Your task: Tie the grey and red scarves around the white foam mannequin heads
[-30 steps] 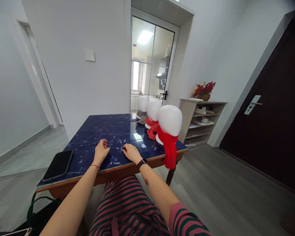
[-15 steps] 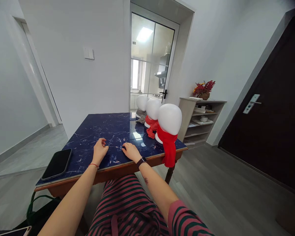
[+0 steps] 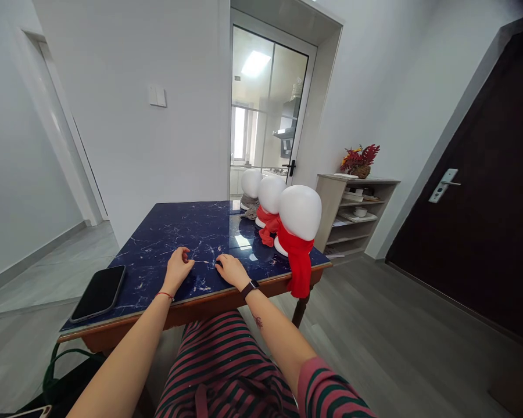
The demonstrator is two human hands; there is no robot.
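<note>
Left hand [image 3: 177, 269] and right hand [image 3: 230, 270] resting loosely curled and empty on the dark blue surface [image 3: 192, 232], black phone [image 3: 99, 292] near left, white foam head with red scarf [image 3: 299, 223] at right edge

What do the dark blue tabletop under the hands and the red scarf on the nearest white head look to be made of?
The tabletop looks like polished marble or marble-look tile: white veins, glossy reflections, seated in a brown, wood-looking frame. The red scarf looks like soft matte knit or fleece, draping limply over the table edge. The nearest white head seems smooth matte foam or plastic.
</note>
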